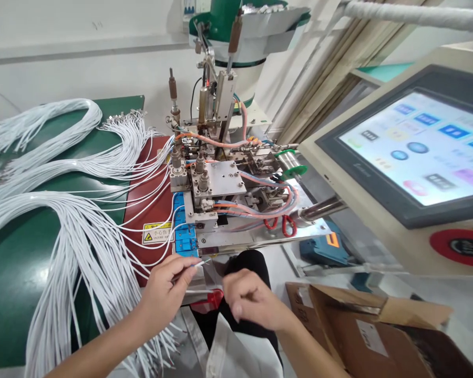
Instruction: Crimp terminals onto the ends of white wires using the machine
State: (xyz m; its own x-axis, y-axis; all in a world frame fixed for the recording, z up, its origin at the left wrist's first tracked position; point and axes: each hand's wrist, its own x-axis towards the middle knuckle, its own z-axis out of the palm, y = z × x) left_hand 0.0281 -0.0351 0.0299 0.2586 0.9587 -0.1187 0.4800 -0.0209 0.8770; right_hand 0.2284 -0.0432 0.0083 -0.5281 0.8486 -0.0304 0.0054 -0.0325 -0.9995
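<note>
So from where I'm sitting, my left hand [167, 286] is pinched down on a single white wire [200, 262], thumb and forefinger closed near its tip, right at the near edge of the machine [220, 181], just below the blue clamp block [184, 231]. My right hand [254, 304] sits just to the right of it with its fingers curled in. I honestly can't tell if there's anything in it. The rest of the wire bundle [82, 247] fans out to the left over the green bench [11, 273] and the red plate [152, 205]. My guess is this stuff weighs nothing and flops all over: thin, soft, a bit slick in its jacket, with a tip that'd bend easily. I'd say grab it close behind the end, where the pinch is now, so the tip stays pointed and doesn't droop. The touchscreen [421, 147] is off to the right, and there's a cardboard box [362, 320] near it.
</note>
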